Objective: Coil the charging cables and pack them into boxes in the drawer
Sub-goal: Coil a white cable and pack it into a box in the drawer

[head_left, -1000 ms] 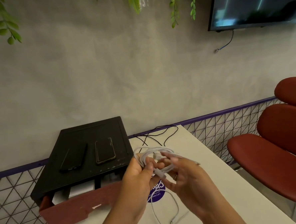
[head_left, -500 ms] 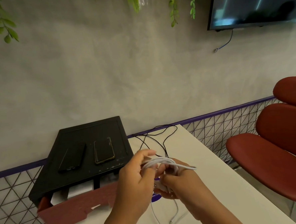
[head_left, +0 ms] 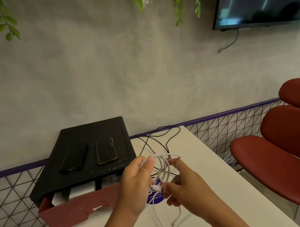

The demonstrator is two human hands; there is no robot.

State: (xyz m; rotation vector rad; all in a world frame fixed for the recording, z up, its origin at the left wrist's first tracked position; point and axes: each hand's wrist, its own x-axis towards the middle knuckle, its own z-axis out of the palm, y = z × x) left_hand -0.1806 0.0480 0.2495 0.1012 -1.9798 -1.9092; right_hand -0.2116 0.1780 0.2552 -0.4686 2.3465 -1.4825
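White cable looped in hands; drawer left, black cords behind.

Dim, warm, flat indoor light with faint shadows on the table, pale glare streaks across the wall screen, slightly soft edges on the white cable, and wide-angle bending toward the corners.
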